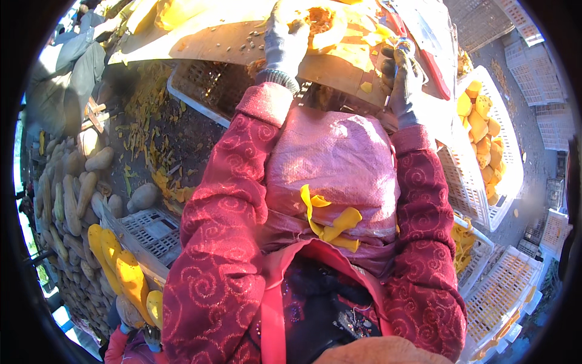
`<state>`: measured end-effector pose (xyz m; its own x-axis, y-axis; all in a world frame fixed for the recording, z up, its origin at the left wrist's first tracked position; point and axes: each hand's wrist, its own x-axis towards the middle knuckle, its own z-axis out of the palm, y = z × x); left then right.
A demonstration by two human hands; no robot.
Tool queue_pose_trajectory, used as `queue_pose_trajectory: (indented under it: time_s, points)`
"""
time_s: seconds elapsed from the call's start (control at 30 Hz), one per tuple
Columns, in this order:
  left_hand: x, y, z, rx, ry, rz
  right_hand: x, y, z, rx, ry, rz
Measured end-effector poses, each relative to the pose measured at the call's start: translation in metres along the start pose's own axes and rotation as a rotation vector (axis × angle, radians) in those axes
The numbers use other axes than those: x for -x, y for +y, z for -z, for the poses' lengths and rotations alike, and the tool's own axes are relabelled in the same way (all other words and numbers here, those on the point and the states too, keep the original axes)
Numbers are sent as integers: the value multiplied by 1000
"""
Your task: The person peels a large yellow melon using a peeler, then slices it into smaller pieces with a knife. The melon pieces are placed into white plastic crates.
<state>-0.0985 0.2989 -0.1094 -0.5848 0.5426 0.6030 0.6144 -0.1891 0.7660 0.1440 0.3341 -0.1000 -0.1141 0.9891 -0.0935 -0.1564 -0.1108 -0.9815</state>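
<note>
My left hand (285,45), in a grey glove, grips the left side of a cut pumpkin piece (330,37) on the wooden board (242,51). Stringy orange flesh shows in the piece's hollow. To its right, my gloved right hand (405,82) is closed around a slim tool with a bit of blue (404,43) at its upper end; glare hides its kind. Beside that hand lies a long red object (435,74). Yellow peel strips (339,225) rest on the pink sack cloth (333,158) over my lap.
A white crate of peeled orange pieces (482,139) stands to the right, with stacked crates (500,291) nearer me. Under the board sits another crate (203,91). Whole squashes (73,200) are heaped at left. Another person (76,73) sits at far left; a pink sleeve (118,346) shows lower left.
</note>
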Motion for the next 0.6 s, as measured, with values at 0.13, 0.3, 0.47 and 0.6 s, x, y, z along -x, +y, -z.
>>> queue_pose_trajectory:
  time_s: [0.13,0.3,0.47,0.6]
  points:
    - [2,-3,-6,59,7,52,14,-26,-12,153,-88,15]
    - [3,10,1,3,-68,202,-38,21,34,951,-384,578]
    - [9,-1,1,16,-1,109,-7,-38,10,1453,-277,859]
    - [4,15,1,138,-41,172,14,-37,31,1781,-324,932]
